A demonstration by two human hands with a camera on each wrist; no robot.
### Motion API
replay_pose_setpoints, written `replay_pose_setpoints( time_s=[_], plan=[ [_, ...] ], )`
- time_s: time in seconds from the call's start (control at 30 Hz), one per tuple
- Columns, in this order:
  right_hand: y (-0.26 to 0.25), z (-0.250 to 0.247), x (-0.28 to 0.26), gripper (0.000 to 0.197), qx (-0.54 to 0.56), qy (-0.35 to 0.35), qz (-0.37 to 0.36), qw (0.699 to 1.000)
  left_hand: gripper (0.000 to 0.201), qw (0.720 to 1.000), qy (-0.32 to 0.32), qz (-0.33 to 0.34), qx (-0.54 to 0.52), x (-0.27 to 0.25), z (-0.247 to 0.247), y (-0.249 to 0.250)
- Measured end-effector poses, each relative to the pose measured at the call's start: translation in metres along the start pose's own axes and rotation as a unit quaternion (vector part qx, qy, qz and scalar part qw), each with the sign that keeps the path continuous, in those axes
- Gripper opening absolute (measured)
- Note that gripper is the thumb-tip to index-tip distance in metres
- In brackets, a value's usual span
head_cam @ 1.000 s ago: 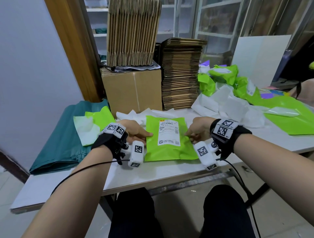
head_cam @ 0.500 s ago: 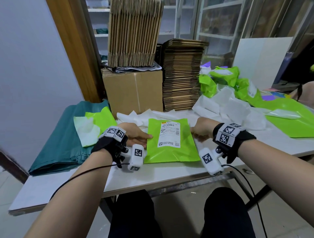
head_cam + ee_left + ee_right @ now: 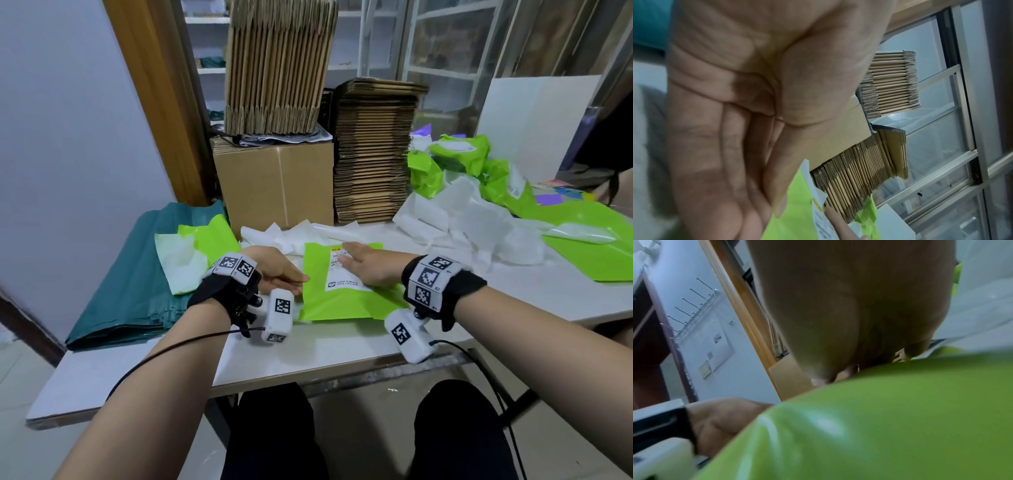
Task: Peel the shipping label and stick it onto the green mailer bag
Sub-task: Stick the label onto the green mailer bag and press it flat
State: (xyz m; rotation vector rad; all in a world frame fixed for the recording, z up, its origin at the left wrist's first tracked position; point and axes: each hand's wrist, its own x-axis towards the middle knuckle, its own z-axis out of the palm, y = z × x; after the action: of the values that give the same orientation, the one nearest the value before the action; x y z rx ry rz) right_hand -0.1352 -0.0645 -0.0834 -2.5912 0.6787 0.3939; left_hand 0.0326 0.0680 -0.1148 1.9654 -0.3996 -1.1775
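change: right hand [image 3: 371, 267] moved from bag's side onto shipping label [image 3: 342, 282], fingers flat, pressing
left hand [image 3: 279, 274]: fingers straight, steadying green mailer bag [image 3: 346, 305] edge
meaning: label stuck; smoothing left

The head camera looks down across the white table's [image 3: 329, 356] near edge, while both wrist cameras sit close above the glossy green plastic mailer bag [image 3: 346, 301], which all three share.

The flat plastic mailer bag [image 3: 346, 301] is bright lime green, its rectangular paper label [image 3: 337, 277] white with black print and what looks like a yellow-orange corner mark. White wrist bands [image 3: 432, 278] carry black square codes; the folded plastic sheeting [image 3: 137, 274] is dark teal
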Motion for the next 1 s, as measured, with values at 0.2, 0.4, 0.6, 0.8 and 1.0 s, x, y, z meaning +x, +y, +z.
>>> replay_pose_setpoints(
  time_s=[0.2, 0.4, 0.6, 0.8, 1.0],
  plan=[
    [0.011, -0.011, 0.004, 0.067, -0.014, -0.024, 0.069, 0.997, 0.043, 1.000, 0.020, 0.007, 0.014, -0.001, 0.001, 0.005],
    [0.030, -0.024, 0.000, 0.059, 0.133, 0.062, 0.150, 0.978, 0.038, 1.000, -0.007, 0.000, 0.018, -0.009, 0.004, 0.005],
    [0.046, -0.025, -0.008, 0.019, 0.239, -0.005, 0.175, 0.955, 0.029, 0.999, -0.041, -0.015, 0.029, -0.016, 0.007, 0.004],
    [0.053, -0.014, -0.007, 0.012, 0.265, -0.013, 0.200, 0.943, 0.038, 0.998, -0.034, -0.004, 0.059, -0.012, 0.004, -0.001],
    [0.042, -0.016, -0.012, 0.036, 0.280, 0.048, 0.156, 0.946, 0.011, 0.997, -0.062, 0.010, 0.037, -0.014, 0.007, -0.002]
  ],
)
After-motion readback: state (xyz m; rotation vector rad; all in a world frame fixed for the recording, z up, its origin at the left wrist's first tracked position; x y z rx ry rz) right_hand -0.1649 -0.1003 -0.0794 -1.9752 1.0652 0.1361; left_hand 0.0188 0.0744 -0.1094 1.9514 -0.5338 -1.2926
